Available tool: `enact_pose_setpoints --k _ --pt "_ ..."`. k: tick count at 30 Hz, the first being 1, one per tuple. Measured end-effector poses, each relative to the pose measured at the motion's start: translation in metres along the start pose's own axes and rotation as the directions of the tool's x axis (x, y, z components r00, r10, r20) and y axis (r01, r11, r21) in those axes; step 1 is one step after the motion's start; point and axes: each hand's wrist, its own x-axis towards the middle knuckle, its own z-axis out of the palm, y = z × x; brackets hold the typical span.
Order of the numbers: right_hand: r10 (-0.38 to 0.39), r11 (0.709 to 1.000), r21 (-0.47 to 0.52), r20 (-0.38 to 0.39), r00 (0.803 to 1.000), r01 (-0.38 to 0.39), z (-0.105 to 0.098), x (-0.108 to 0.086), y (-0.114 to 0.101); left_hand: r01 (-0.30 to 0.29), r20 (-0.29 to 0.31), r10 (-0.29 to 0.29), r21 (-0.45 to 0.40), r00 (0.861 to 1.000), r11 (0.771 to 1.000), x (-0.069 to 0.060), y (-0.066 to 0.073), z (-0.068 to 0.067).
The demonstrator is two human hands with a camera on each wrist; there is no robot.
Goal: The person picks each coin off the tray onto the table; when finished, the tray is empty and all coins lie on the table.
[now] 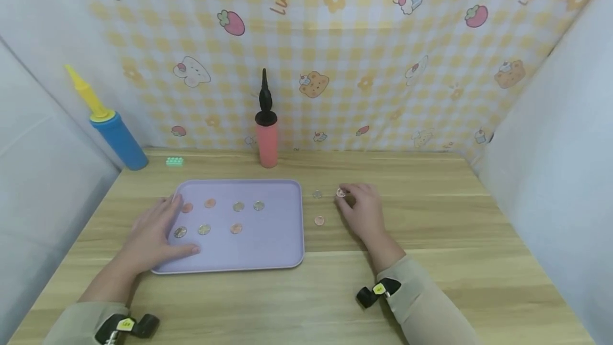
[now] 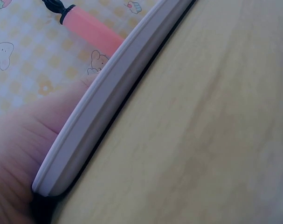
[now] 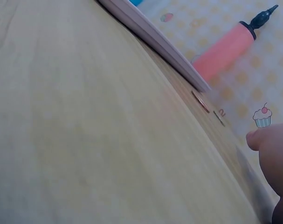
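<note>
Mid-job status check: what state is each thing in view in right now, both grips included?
Lilac tray: resting on the tabletop, holding seven coins
Two loose coins: on the tabletop, right of the tray
Right-hand grip: pinching a coin; whether lifted, unclear
Left-hand grip: fingers extended, at the tray's left end
Pink-and-black hand pump: standing, nozzle up
Blue-and-yellow hand pump: standing, nozzle up
Green toy brick: studs up

On my feed: left sleeve point(image 1: 81, 326), plain beige cloth | right sleeve point(image 1: 431, 305), matching, creased | I see black wrist cameras point(image 1: 145, 326), rounded barrels | yellow labels point(image 1: 379, 288), dark lettering
</note>
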Motion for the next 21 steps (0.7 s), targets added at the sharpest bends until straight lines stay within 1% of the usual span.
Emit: enact_pose_setpoints --k 4,8,13,17,21 --pt "0.082 0.997 0.005 0.053 0.995 -0.082 -0.0005 0.0000 0.0039 0.015 0.006 -0.015 0.013 1.000 1.000 0.0002 0.0003 -0.0001" --pt "0.152 0.988 0.018 0.116 0.981 -0.156 -0.0016 0.0017 0.0064 0.026 0.011 -0.026 0.015 1.000 1.000 -0.0003 0.0010 -0.0001" --pt "0.180 0.982 0.023 0.160 0.971 -0.186 -0.0048 0.0062 0.0070 0.030 0.012 -0.030 0.019 0.999 0.999 -0.0010 0.0020 0.0002" --pt "0.210 0.976 0.013 0.176 0.962 -0.216 -0.0061 0.0076 0.0065 0.036 0.013 -0.036 0.020 0.999 0.999 -0.0011 0.0031 -0.0003" --pt "0.252 0.967 -0.008 0.184 0.950 -0.255 -0.0072 0.0069 0.0052 0.029 0.005 -0.029 0.014 1.000 0.999 -0.0012 0.0037 -0.0005"
